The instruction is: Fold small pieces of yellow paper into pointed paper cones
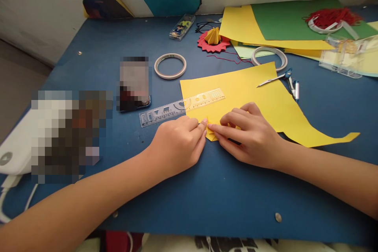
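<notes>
One small folded yellow paper piece (pixel 212 138) sits at the near edge of the yellow paper sheet (pixel 233 86), held between both hands above the blue surface (pixel 189 197). A narrow tip points away from the person and its broader, angled end faces the person; the visible part runs roughly front to back, though fingers cover too much to be sure of its full long axis. The left hand (pixel 181 139) has its grip nearly closed, thumb and index finger pinching the piece's left side. The right hand (pixel 251 136) keeps a narrow grip, index fingertip and thumb against the right side, other fingers curled.

Just beyond the left hand, a clear stencil ruler (pixel 182 107) slants from near left to far right, its right part over the sheet. Scissors (pixel 277 78) lie at the sheet's right edge, points aimed left. Farther out are a tape roll (pixel 158 73), a second tape roll (pixel 285 62) and a red-and-yellow paper flower (pixel 213 38); a smartphone (pixel 134 82) lies to the left.
</notes>
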Motion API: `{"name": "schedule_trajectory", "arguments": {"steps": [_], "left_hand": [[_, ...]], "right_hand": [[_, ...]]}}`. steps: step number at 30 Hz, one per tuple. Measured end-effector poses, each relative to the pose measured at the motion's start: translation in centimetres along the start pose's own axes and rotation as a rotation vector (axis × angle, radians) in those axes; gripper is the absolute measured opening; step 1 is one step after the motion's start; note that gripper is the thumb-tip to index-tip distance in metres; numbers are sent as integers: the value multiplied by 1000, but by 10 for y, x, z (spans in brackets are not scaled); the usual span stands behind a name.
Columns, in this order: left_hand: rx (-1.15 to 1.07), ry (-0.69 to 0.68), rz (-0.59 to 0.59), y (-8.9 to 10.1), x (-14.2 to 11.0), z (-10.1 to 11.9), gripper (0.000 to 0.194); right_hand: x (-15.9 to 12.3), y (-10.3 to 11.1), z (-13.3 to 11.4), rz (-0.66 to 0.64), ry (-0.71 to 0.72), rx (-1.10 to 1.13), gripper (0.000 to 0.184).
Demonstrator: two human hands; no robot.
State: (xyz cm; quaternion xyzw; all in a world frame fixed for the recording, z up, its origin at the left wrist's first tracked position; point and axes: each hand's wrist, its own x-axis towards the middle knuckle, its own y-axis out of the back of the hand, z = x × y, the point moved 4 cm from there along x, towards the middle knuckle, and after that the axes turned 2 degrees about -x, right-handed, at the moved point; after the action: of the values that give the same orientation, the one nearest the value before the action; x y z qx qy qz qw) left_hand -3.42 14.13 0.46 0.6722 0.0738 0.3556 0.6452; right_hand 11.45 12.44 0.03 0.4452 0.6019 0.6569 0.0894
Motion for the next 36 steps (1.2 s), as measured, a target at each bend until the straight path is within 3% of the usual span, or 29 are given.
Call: {"name": "schedule_trajectory", "arguments": {"steps": [8, 15, 24, 36], "left_hand": [[-17, -138, 33, 5, -1, 4, 20], [-1, -262, -35, 6, 0, 6, 21], [21, -272, -33, 5, -2, 8, 21], [103, -310, -49, 6, -3, 8, 20]], "right_hand": [[0, 1, -2, 9, -30, -40, 11], [-1, 1, -3, 5, -34, -77, 11], [-2, 5, -10, 27, 135, -73, 8], [-2, 3, -12, -3, 151, -112, 9]]}}
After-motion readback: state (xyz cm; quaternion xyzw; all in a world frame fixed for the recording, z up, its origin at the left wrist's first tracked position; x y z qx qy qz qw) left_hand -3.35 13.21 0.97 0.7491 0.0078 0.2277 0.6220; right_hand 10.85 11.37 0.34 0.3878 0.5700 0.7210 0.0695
